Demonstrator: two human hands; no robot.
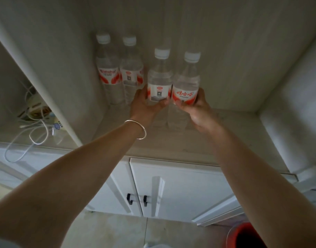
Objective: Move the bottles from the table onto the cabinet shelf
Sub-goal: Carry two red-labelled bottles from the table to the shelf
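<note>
Cabinet shelf (pixel 198 140) | hands (pixel 144 106) (pixel 198 111) grip bottles (pixel 159 81) (pixel 186 83) (red-white labels)

Your left hand (pixel 144 104) holds one bottle (pixel 159 77) and your right hand (pixel 198 110) holds another bottle (pixel 186 81); the two stand upright, side by side and touching, over the cabinet shelf (pixel 225 133). Behind them and to the left, two more bottles (pixel 117 72) stand together on the shelf against its back wall. Left of the shelf, past the side panel (pixel 51 97), cables (pixel 35 133) lie in the neighbouring compartment. Below the shelf's front edge are the cabinet doors (pixel 180 187), and a bucket (pixel 246 237) stands on the floor at your lower right.
</note>
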